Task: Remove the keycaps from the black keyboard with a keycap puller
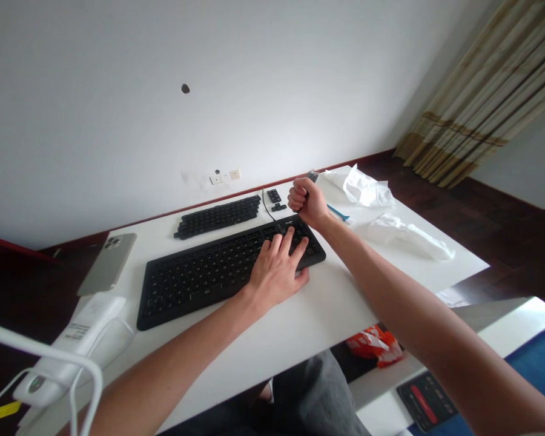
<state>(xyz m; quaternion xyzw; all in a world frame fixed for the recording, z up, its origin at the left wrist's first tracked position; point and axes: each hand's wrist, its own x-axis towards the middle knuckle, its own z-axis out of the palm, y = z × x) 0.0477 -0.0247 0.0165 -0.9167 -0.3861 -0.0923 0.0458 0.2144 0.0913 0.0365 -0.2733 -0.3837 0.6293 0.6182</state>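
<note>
A black keyboard with its keycaps off lies across the white table. My left hand rests flat on the keyboard's right end, fingers spread. My right hand is a fist just above the keyboard's far right corner, closed round a small grey tool whose tip sticks out on top. Behind the keyboard, removed black keycaps sit in rows, with a few loose keycaps beside my right hand.
A phone lies face down at the left, a white device with cables in front of it. White crumpled wrappings and a blue tool lie at the right. An orange bag sits under the table.
</note>
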